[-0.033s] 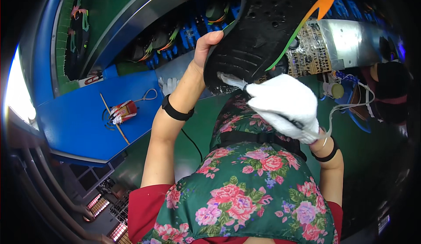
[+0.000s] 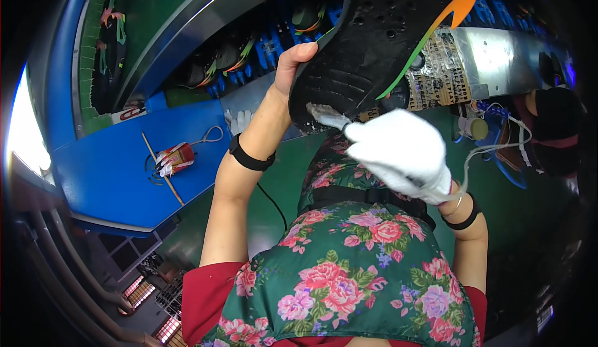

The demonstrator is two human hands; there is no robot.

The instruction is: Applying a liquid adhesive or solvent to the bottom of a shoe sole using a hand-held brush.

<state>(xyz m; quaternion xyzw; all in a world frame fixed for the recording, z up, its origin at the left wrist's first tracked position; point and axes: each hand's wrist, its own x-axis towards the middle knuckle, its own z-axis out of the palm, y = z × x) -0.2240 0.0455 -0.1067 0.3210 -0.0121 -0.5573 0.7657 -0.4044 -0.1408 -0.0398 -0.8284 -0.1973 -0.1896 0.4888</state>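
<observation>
A black shoe sole (image 2: 355, 48) with a green and orange edge is held up in front of me, its broad end toward me. My bare left hand (image 2: 293, 65) grips its left edge; the thumb shows, and the other fingers are hidden behind the sole. My right hand (image 2: 400, 152), in a white glove, is closed around a small brush, its fingers partly hidden. The brush's pale, wet-looking bristles (image 2: 325, 114) lie against the near end of the sole, where the surface looks shiny.
On the blue table (image 2: 112, 179) at left sit a red container (image 2: 177, 159) and a thin stick. Behind runs a conveyor (image 2: 268, 51) with shoe parts on blue holders. A pale cord (image 2: 492, 149) hangs by my right wrist; another person (image 2: 551, 123) is at far right.
The brush and my gloved right hand have shifted slightly over the near end of the sole. My left hand and the sole stay almost in place.
</observation>
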